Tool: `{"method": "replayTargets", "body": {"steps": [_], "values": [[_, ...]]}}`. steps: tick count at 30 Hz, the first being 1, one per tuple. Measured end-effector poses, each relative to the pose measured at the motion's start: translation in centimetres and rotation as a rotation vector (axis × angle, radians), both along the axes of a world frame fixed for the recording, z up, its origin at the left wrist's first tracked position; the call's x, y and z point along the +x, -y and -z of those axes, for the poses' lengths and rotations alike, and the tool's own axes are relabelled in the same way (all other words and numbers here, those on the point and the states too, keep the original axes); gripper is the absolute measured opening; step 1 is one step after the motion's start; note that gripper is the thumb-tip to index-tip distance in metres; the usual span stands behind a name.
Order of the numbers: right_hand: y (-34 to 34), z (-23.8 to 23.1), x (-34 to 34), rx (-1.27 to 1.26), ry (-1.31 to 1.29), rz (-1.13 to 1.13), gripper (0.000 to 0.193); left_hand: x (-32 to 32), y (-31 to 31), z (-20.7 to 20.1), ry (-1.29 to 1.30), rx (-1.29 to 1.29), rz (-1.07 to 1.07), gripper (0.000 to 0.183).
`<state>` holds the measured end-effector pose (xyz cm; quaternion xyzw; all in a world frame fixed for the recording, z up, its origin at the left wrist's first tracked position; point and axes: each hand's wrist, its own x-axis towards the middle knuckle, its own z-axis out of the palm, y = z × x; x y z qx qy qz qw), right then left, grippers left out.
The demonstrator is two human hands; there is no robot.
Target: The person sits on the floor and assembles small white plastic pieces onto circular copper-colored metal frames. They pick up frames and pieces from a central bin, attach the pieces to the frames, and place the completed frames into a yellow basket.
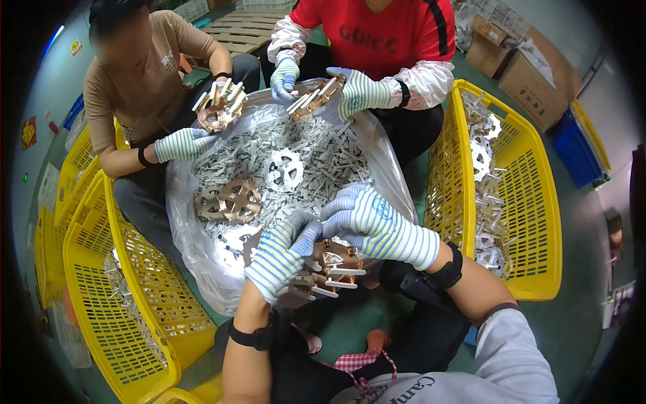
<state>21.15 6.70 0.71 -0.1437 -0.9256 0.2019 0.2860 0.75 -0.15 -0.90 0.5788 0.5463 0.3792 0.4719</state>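
Both my hands wear striped knit gloves. My left hand (pixel 281 254) and my right hand (pixel 374 223) grip a copper-coloured round fixture (pixel 331 266) with small silver metal strips sticking out of it, held just over the near rim of a big clear plastic bag (pixel 192 232). The bag is full of loose silver metal strips (pixel 316 165). Inside it lie two copper fixtures (pixel 231 200) and a silver wheel-shaped piece (pixel 283 170).
Two other people sit across the bag, each with gloved hands on a similar loaded fixture (pixel 219 106) (pixel 316 95). Yellow plastic crates stand to the right (pixel 531 202) and left (pixel 134 296), holding finished pieces. Cardboard boxes (pixel 535 74) and a wooden pallet (pixel 245 27) lie behind.
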Motion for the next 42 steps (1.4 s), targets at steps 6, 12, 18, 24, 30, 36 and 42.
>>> {"method": "replayTargets", "body": {"steps": [6, 12, 18, 24, 30, 36, 42], "values": [[1.6, -0.2, -0.4, -0.754, -0.256, 0.115, 0.019, -0.3, 0.0, -0.6, 0.019, 0.068, -0.057, 0.025], [0.7, -0.5, -0.2, -0.184, 0.098, 0.204, 0.022, 0.6, 0.4, -0.1, 0.136, 0.027, -0.113, 0.022], [0.4, -0.7, 0.7, -0.374, -0.184, 0.212, 0.020, 0.3, 0.1, -1.3, 0.243, -0.091, -0.140, 0.027], [0.1, -0.3, 0.7, -0.127, -0.089, 0.144, 0.021, 0.0, 0.4, -1.6, 0.334, -0.125, -0.027, 0.038], [0.0, -0.1, 0.6, -0.073, -0.079, 0.121, 0.022, 0.1, 0.5, -1.6, 0.335, -0.100, 0.034, 0.040], [0.0, -0.4, 0.7, -0.005, -0.036, 0.087, 0.024, 1.2, 1.3, -2.6, 0.244, 0.024, -0.009, 0.041], [0.4, -0.6, 0.5, 0.001, -0.046, 0.095, 0.025, 1.5, 0.9, -0.3, 0.126, 0.084, -0.126, 0.033]]}}
